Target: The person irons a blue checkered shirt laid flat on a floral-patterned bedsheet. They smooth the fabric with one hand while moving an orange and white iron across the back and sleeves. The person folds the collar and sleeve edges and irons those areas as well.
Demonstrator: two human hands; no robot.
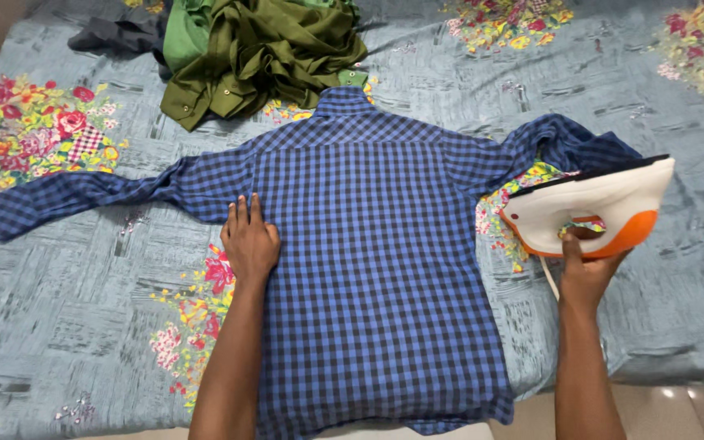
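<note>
Fingers of the left hand (249,241) lie flat and close together, palm down, pressing the left edge of a blue checked shirt (376,269) just below where its sleeve starts. The shirt is spread back-up, collar pointing away beyond the fingertips, one sleeve stretched out past the fingers to the left, the other bunched on the far right. The right hand (587,269) is curled around the handle of a white and orange iron (592,208), fingers wrapped through the grip; the iron is tipped on its side just right of the shirt, above the bunched sleeve. Under both hands is a grey-blue bedsheet (67,277) with flower prints. Beyond the collar lies a heap of green clothes (258,53).
</note>
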